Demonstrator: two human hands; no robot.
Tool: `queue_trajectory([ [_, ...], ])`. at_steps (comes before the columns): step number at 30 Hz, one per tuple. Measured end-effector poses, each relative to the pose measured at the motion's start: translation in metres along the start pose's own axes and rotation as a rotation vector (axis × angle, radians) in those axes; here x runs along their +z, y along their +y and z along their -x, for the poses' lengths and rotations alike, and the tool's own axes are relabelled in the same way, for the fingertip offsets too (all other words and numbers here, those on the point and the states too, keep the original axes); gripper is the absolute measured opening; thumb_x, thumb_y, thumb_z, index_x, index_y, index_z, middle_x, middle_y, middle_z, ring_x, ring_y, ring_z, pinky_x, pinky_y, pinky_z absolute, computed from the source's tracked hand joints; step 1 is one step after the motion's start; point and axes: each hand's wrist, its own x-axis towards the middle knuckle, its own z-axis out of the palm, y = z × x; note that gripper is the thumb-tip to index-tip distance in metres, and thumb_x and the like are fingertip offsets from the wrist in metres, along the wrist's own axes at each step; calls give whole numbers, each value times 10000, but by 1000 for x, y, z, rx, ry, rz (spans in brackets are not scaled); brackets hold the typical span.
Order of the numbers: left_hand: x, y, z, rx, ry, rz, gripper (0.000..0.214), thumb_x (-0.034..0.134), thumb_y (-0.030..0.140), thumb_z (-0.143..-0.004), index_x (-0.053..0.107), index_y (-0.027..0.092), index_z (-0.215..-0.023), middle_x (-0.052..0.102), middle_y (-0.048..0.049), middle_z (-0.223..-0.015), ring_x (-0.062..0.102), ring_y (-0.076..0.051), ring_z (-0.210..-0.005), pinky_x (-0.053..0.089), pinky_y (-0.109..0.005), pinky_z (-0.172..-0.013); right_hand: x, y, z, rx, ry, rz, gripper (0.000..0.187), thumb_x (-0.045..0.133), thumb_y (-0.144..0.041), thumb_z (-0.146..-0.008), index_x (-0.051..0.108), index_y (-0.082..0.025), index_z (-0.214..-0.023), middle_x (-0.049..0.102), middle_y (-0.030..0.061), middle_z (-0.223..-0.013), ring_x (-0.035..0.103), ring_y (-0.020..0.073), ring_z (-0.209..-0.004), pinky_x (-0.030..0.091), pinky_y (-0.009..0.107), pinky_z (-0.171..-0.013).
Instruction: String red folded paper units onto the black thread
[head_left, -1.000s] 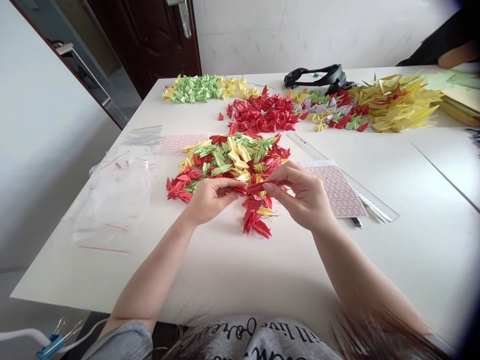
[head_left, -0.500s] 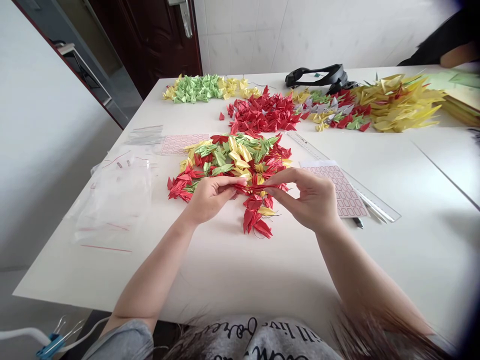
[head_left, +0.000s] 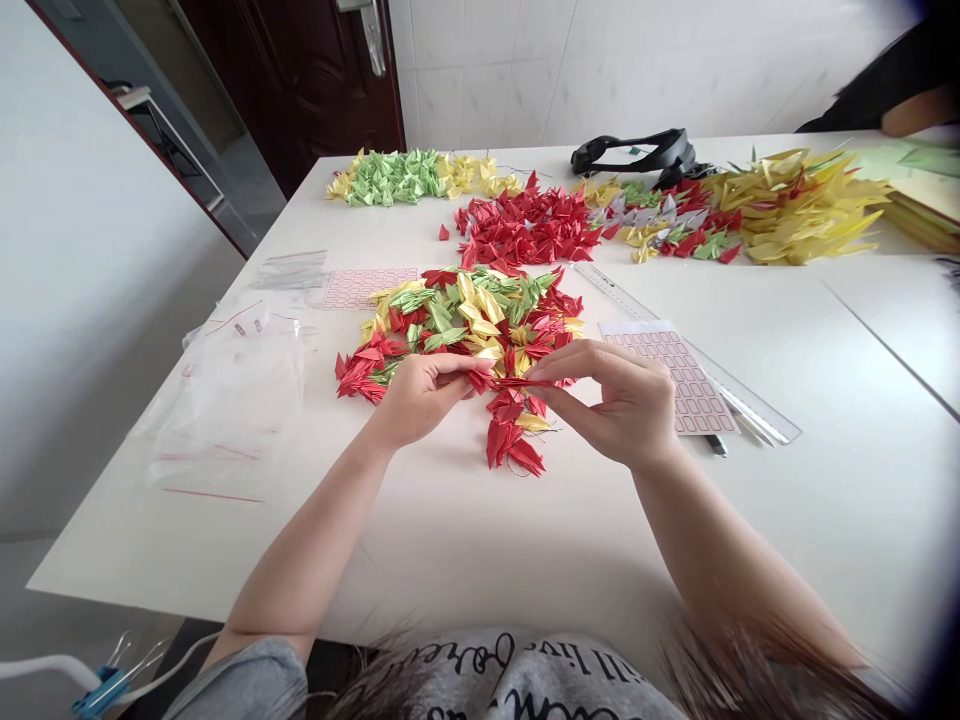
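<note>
Between my two hands is a bundle of folded red paper pieces (head_left: 510,382), held level above the table. My left hand (head_left: 420,395) pinches its left end between thumb and fingers. The right end is pinched by my right hand (head_left: 619,395), thumb below and fingers above. Just behind and beneath lies a pile of tied red, green and yellow folded-paper bundles (head_left: 465,310). A few red bundles (head_left: 511,445) and a yellow one (head_left: 532,422), some with dark thread, trail from the pile toward me. How many pieces are in the held bundle I cannot tell.
Loose red folded pieces (head_left: 525,225) lie behind the pile, with green ones (head_left: 396,178) and large yellow ones (head_left: 799,210) farther back. Plastic bags (head_left: 232,390) are at left. A label sheet (head_left: 675,375), a ruler (head_left: 750,400) and a black strap device (head_left: 637,155) lie right. Another person's arm (head_left: 919,108) rests far right.
The held red bundle has fanned out more at its left end by my left fingers. My right hand has shifted very slightly; the piles are unchanged.
</note>
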Motion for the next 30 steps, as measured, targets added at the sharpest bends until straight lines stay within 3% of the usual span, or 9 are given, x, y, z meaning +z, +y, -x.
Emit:
queue_trajectory([
  [4,0,1,0,1,11,-65,270,615,179,-828,754,116,-1051,749,-92,-857,715,-219,-873,580,-312,-801,1,0,-1,-7,35,35,95,694,-154,-818,692,-242,-855,724,12,-812,694,174,-746,576,328,-684],
  [12,3,-2,3,25,32,-216,312,578,159,-826,736,113,-1092,758,-84,-912,721,-199,-862,591,-295,-811,1,2,1,-49,-15,16,160,683,-103,-817,698,-238,-901,722,17,-862,691,162,-782,571,301,-706],
  [18,7,-2,5,94,62,-377,327,551,123,-818,732,117,-1090,750,-80,-1034,726,-191,-876,592,-268,-776,6,1,2,-21,1,68,84,693,-140,-831,677,-207,-879,705,26,-826,668,149,-743,552,290,-673],
  [23,7,-1,5,127,50,-451,308,573,165,-842,724,138,-1108,749,-82,-1027,715,-199,-886,579,-286,-778,9,2,3,125,23,125,28,688,-209,-840,669,-189,-840,701,25,-801,654,145,-711,542,289,-671],
  [30,4,2,4,162,-19,-416,234,596,227,-868,723,149,-1048,730,-78,-1010,670,-181,-855,515,-266,-720,8,2,0,502,60,-67,193,698,-344,-832,649,-164,-779,677,36,-730,654,149,-659,543,287,-638],
])
